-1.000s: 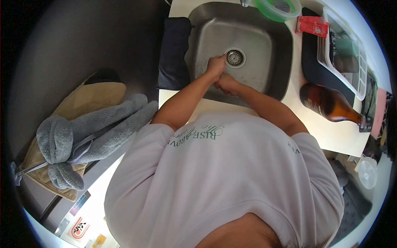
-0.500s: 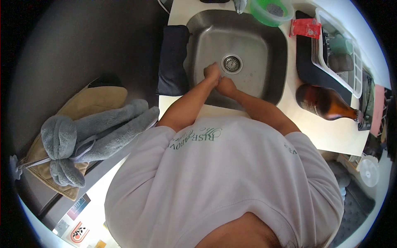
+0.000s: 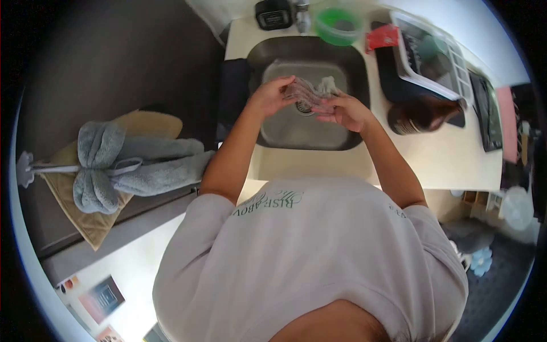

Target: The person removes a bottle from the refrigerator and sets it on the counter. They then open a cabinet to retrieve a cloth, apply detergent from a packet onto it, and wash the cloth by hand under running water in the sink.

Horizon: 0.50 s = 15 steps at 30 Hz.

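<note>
My left hand [image 3: 266,98] grips one side of a thin, see-through, crumpled net-like cloth [image 3: 307,93]. The other side is between the fingers of my right hand [image 3: 348,112]. A whitish bunched part of it stands up near my right fingers; its exact kind is unclear. Both hands hold it stretched between them above the steel sink [image 3: 285,135], and it partly covers the drain [image 3: 304,109].
Behind the sink are a tap [image 3: 302,21], a black container [image 3: 273,14] and a green bowl [image 3: 335,35]. To the right lie a red packet [image 3: 382,39], a white dish rack [image 3: 419,81] and a brown bottle [image 3: 421,117]. Grey towels [image 3: 159,175] hang at left.
My hands were closed together low over the sink; now they are apart, with the net-like cloth spread between them. The camera view has shifted.
</note>
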Available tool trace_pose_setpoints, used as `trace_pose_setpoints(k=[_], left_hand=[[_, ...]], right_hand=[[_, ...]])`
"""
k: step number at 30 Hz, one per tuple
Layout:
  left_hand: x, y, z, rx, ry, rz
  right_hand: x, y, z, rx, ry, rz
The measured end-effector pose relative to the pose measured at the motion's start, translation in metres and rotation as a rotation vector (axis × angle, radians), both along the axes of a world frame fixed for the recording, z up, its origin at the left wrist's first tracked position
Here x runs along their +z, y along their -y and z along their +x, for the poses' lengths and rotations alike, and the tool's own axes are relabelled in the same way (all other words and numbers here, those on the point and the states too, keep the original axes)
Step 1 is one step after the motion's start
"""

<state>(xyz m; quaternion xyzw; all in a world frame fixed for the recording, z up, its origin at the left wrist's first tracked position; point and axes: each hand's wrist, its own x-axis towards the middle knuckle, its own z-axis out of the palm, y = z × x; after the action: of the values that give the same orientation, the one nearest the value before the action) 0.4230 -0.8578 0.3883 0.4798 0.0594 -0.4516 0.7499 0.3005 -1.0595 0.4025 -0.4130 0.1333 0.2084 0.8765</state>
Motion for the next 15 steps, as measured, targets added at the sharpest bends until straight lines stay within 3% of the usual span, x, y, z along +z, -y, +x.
trace_pose_setpoints(k=[3,6,7,10,15], left_hand=[[0.010,0.016,-0.017,-0.088,0.279,0.240],[0.024,0.031,-0.049,-0.220,0.523,0.299],[0.019,0.037,-0.054,-0.306,0.506,0.310],[0.029,0.063,-0.089,-0.364,0.367,0.320],[0.050,0.119,-0.169,-0.452,0.154,0.097]], right_hand=[[0.006,0.021,-0.039,-0.030,-0.064,-0.224],[0.021,0.022,-0.083,-0.045,-0.071,-0.317],[0.021,0.026,-0.098,-0.064,-0.094,-0.198],[0.033,0.031,-0.148,-0.228,-0.085,-0.482],[0.033,0.059,-0.242,-0.346,-0.056,-0.630]])
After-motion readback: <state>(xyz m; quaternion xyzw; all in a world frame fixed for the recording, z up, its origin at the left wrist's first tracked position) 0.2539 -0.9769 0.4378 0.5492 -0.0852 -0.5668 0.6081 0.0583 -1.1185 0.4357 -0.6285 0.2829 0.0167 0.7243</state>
